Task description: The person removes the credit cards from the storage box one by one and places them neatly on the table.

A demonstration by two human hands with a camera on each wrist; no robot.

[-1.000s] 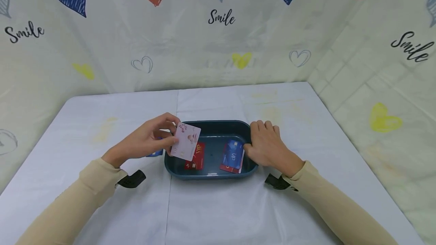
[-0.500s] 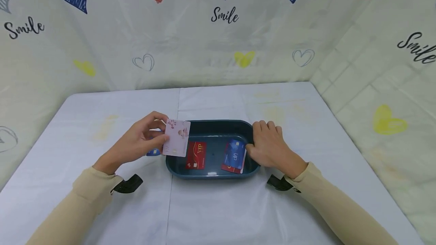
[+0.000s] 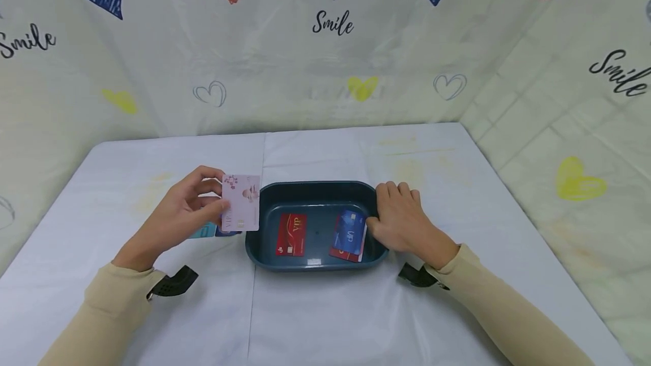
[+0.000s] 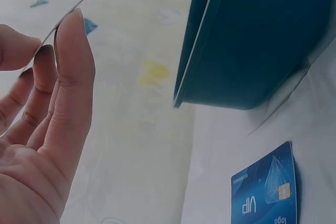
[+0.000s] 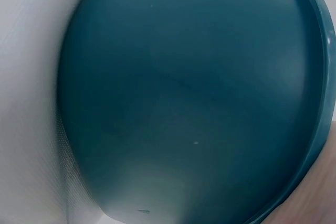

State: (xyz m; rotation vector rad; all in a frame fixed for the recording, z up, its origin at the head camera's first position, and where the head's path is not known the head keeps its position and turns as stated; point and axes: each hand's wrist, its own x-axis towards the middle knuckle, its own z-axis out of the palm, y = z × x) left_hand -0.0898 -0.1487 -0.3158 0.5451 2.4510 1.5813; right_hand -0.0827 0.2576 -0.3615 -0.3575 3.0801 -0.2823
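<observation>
My left hand point(image 3: 183, 216) pinches a pale pink card point(image 3: 241, 203) between thumb and fingers. The card is upright just off the left end of a dark teal plastic tub point(image 3: 315, 266). In the left wrist view the card appears nearly edge-on. At the tub's other end, my right hand point(image 3: 405, 218) grips the rim, fingers bent over it. Inside lie a red VIP card point(image 3: 291, 235) on the left and a blue VIP card point(image 3: 350, 229) on the right, overlapping a red card point(image 3: 339, 254). The right wrist view shows mostly the tub's outer wall point(image 5: 194, 98).
On the table left of the tub lies a blue VIP card point(image 4: 265, 187), with a light teal card point(image 3: 204, 231) beside it, partly hidden by my left hand. The white tablecloth point(image 3: 325, 321) runs back to a heart-printed curtain point(image 3: 285, 61).
My left hand has carried the pink card leftward, from over the tub's left part to outside its rim. The red card inside is now fully visible. My right hand keeps its grip.
</observation>
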